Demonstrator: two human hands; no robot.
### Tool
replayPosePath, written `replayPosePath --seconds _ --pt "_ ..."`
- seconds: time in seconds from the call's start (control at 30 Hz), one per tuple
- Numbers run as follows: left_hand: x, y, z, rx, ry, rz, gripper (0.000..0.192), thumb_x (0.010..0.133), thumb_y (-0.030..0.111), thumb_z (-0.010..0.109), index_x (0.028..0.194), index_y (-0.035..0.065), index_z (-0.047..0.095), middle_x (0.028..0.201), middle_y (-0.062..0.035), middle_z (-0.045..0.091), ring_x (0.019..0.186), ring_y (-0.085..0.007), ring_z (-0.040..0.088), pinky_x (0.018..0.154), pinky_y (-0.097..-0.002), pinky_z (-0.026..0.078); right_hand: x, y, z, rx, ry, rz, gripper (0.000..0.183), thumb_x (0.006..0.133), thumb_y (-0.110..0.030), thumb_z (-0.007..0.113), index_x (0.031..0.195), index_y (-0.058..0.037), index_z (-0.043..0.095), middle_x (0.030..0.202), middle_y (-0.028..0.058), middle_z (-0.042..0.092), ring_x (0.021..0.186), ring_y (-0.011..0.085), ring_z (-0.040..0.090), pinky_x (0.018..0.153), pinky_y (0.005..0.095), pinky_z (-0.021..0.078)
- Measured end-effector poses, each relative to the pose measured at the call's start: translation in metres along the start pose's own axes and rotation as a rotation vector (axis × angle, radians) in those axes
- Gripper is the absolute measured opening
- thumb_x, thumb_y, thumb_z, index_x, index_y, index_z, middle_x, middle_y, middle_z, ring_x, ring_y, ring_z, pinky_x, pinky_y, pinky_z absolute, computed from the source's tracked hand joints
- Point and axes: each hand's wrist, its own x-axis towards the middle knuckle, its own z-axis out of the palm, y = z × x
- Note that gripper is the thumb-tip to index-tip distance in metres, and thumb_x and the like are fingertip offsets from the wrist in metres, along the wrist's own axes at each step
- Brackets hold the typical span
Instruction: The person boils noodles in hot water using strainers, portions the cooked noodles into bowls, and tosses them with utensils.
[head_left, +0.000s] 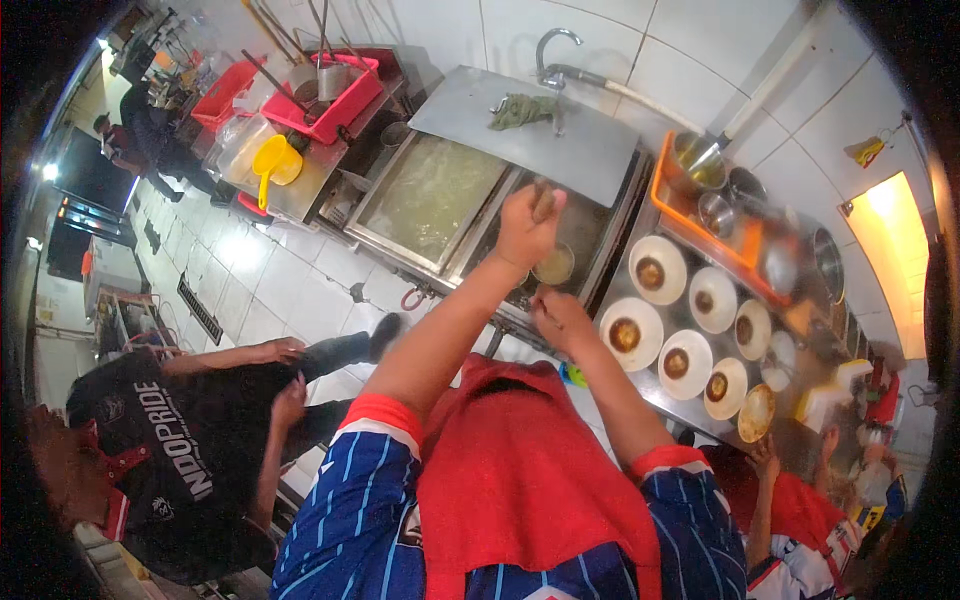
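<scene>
My left hand is closed on a handle above the right-hand section of a steel boiling vat. Lower and a little to the right, my right hand grips another thin handle at the vat's front edge. Between the hands, a round strainer basket with pale contents sits in the vat; which handle belongs to it I cannot tell. The left section holds cloudy, bubbling water. A steel cover lies over the back, with a crumpled green cloth on it.
White bowls with brown sauce stand on the steel counter at right, by an orange tray of metal bowls. A faucet rises behind. Left are a pink basin and yellow dipper. A person stands left; another's hand nears a bowl.
</scene>
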Motion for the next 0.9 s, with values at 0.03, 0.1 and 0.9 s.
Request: replayPosePath --seconds 0.03,0.1,0.9 --pt "0.0 0.0 0.001 0.014 0.024 0.004 0.039 0.095 0.026 0.061 0.069 0.0026 0.046 0.06 -0.0064 0.04 0.056 -0.0176 0.034 0.053 -0.0333 0.034 -0.002 -0.006 -0.001 -0.048 -0.095 0.08 0.02 0.091 -0.019 0.051 0.088 0.0006 0.056 0.085 0.026 0.063 0.084 0.0419 0.063 0.073 0.046 0.0484" --pt "-0.001 0.002 0.006 0.018 0.035 0.011 0.044 0.098 0.03 0.057 0.066 0.0038 0.042 0.059 -0.0032 0.035 0.057 -0.015 0.033 0.052 -0.033 0.032 -0.005 0.009 0.001 0.233 -0.007 0.042 0.018 0.09 -0.017 0.052 0.089 0.0 0.056 0.085 0.025 0.063 0.083 0.0425 0.062 0.072 0.0481 0.0476" --pt "0.055 0.011 -0.033 -0.183 -0.175 0.092 0.018 0.093 0.011 0.057 0.078 0.0119 0.047 0.079 0.0028 0.045 0.074 -0.0102 0.047 0.067 -0.0244 0.043 -0.131 -0.011 -0.082 -0.126 0.406 -0.271 0.01 0.082 -0.007 0.065 0.087 -0.0069 0.057 0.069 0.0135 0.06 0.065 0.0358 0.061 0.057 0.0447 0.0469"
